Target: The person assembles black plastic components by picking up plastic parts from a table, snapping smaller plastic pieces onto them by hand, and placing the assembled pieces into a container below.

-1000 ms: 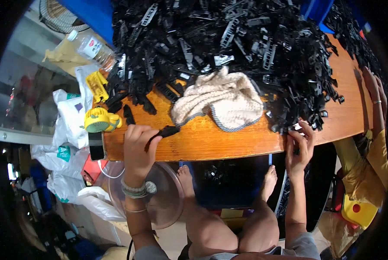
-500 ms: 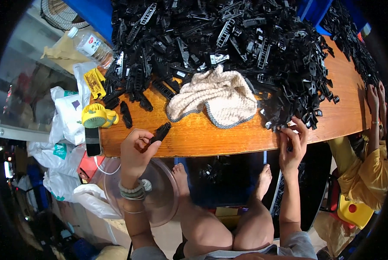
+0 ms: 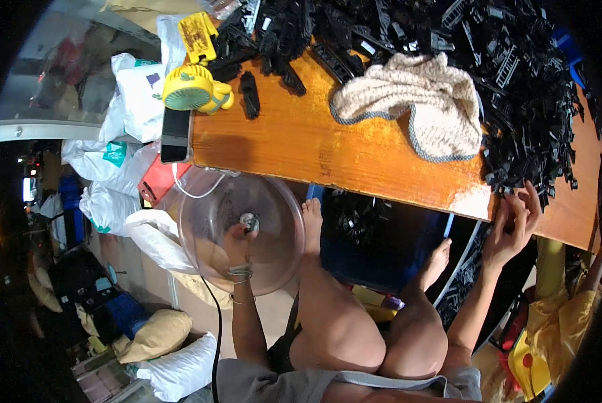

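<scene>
My left hand is down at the clear round plastic tub below the table's edge. It shows hazily through the plastic, beside a small round pale thing; its fingers are too dim to read, and no black part shows in it. At the table's right, my right hand touches the near edge of the heap of black plastic parts. Its thumb and forefinger are pinched together, and whatever is between them is too small to name. One loose black part lies left of the heap.
A cream cloth with a grey border lies on the wooden table. At the left edge are a yellow fan, a phone and a yellow piece. A blue bin stands below; a co-worker's yellow clothing is at right.
My left hand has gone from above the table edge, where it held a black part, down to the clear tub. The view has swung, while my right hand stays at the heap's edge.
</scene>
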`<control>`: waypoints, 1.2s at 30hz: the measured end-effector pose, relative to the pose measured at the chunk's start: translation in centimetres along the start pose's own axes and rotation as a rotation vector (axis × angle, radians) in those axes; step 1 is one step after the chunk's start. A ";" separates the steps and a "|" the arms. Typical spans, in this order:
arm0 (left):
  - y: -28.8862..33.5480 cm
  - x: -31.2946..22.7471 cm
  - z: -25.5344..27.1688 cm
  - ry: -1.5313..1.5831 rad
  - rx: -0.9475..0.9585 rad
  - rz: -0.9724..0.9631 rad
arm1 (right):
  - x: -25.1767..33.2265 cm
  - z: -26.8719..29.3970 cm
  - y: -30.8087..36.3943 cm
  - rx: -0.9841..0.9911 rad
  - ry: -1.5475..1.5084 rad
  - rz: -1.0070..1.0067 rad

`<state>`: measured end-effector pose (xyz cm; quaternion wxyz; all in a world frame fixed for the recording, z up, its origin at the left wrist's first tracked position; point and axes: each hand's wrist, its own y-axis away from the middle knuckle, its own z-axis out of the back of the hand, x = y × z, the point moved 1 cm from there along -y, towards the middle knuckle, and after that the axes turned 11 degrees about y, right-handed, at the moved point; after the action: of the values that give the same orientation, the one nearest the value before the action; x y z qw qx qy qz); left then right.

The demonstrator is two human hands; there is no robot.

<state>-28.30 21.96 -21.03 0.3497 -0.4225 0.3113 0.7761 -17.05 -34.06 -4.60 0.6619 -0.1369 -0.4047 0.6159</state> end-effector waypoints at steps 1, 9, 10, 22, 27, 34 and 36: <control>0.8 -0.5 -0.7 0.012 0.036 0.019 | -0.2 0.8 -0.1 0.008 0.039 -0.014; 4.8 -17.1 -4.7 -0.363 0.128 -0.480 | 0.3 2.4 0.7 -0.022 -0.063 -0.182; 6.0 -19.9 -5.9 0.027 0.171 -0.378 | 0.3 2.7 0.9 -0.071 -0.165 -0.200; 6.3 -34.9 -22.4 0.140 0.806 -1.116 | 5.9 1.3 -3.1 0.542 -0.832 -0.641; 6.0 -34.2 -22.7 0.113 0.795 -1.059 | 6.1 0.8 -4.4 0.611 -0.660 -0.302; 6.0 -33.9 -22.9 0.104 0.776 -1.049 | 6.5 0.5 -4.7 0.756 -0.618 -0.235; 6.0 -33.9 -23.1 0.088 0.783 -1.053 | 6.4 0.0 -4.3 0.676 -0.571 -0.152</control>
<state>-9.55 -8.89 -0.64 0.7977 -0.3912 0.3363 0.3124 -14.51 -29.03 0.66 0.5748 0.2927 -0.3562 0.6760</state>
